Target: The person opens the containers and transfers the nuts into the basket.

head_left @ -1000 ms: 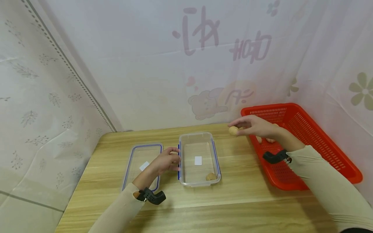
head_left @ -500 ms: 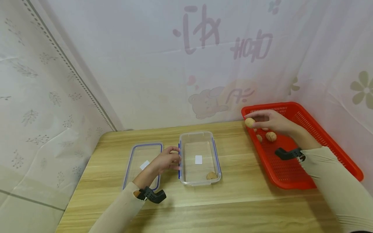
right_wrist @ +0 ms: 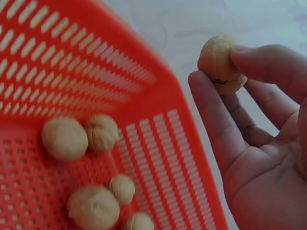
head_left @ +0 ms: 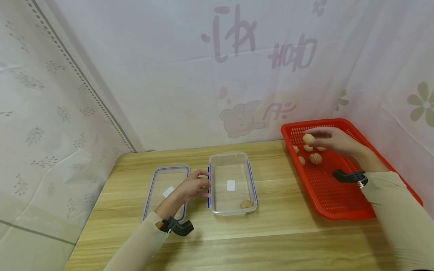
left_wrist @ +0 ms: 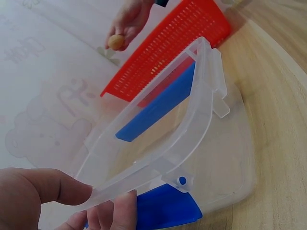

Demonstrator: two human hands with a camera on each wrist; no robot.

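Walnut pinched over the red basket [head_left: 390, 177], left hand steadying the clear box [head_left: 252, 188].

Keep your left hand [head_left: 193, 187] curled on that smooth plastic rim; your right hand [head_left: 333, 140] has fingers [right_wrist: 218, 124] clamped on the ridged, round walnut [right_wrist: 219, 63], so carry it level, since it rolls easily.

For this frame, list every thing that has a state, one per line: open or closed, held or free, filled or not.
clear container: open, lid off, one walnut inside.
lid: flat on the table, left of the container.
red basket: holds several loose walnuts.
left hand: grips the container's left rim.
right hand: over the basket, pinching a held walnut.
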